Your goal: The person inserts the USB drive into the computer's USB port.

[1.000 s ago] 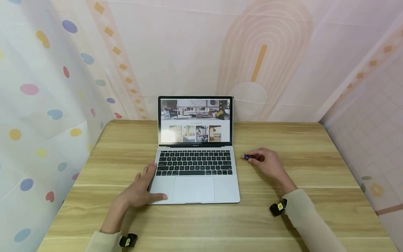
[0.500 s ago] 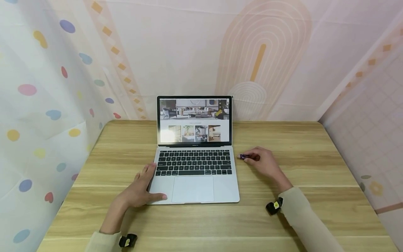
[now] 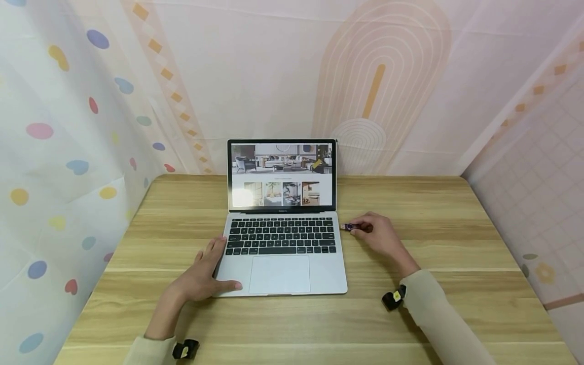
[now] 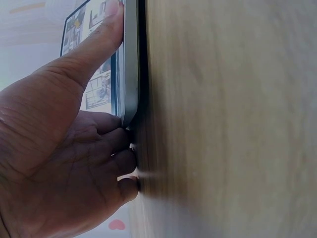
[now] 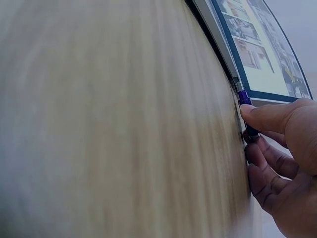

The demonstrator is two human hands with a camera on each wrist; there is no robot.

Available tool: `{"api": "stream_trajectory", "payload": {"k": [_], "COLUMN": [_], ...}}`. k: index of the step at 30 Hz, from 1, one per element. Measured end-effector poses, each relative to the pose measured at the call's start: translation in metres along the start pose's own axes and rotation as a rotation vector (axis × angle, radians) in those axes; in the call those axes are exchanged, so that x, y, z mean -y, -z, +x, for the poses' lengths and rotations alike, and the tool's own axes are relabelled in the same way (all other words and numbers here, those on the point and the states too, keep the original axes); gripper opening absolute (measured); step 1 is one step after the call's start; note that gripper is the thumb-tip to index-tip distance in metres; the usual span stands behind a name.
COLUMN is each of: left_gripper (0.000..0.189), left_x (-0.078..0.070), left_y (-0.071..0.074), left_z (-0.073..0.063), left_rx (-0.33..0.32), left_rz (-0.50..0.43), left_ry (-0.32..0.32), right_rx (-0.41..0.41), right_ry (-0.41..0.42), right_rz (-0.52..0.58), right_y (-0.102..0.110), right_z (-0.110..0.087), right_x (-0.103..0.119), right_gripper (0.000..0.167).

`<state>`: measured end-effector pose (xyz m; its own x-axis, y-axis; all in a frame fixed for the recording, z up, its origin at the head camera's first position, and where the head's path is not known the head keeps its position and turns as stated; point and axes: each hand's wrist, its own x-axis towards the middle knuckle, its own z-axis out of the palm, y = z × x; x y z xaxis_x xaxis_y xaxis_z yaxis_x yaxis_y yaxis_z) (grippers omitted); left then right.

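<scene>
An open silver laptop stands on the wooden table, its screen lit with furniture pictures. My left hand lies at its front left corner. The left thumb presses flat on top beside the trackpad, and the other fingers rest along the left side. Between thumb and fingers, my right hand pinches a purple USB flash drive. Its metal plug points left, right at the laptop's right edge beside the keyboard. In the right wrist view the drive lies in line with the laptop's side, partly hidden by the thumb.
The wooden table reaches back to a patterned cloth backdrop. Another cloth with coloured dots hangs at the left. Black wrist cameras sit at both sleeves.
My right hand has moved left with the USB flash drive, bringing its plug from a short way off up to the laptop's right edge. My left hand has stayed in place.
</scene>
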<state>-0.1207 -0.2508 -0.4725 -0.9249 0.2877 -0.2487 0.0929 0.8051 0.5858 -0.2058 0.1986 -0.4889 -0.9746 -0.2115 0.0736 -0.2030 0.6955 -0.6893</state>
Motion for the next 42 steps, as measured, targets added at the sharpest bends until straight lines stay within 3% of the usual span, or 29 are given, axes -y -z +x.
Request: {"api": "stream_trajectory", "payload": {"k": [42], "left_gripper": [0.131], "left_x": [0.0001], "left_y": [0.0011], "left_z": [0.0009], "left_rx": [0.002], "left_rz": [0.007], "left_ry": [0.0], "right_rx": [0.047], "right_ry": [0.007], "right_rz": [-0.013], "right_y": [-0.0038], "right_z": [0.0073], "right_x": [0.0039], "right_gripper": [0.023]}}
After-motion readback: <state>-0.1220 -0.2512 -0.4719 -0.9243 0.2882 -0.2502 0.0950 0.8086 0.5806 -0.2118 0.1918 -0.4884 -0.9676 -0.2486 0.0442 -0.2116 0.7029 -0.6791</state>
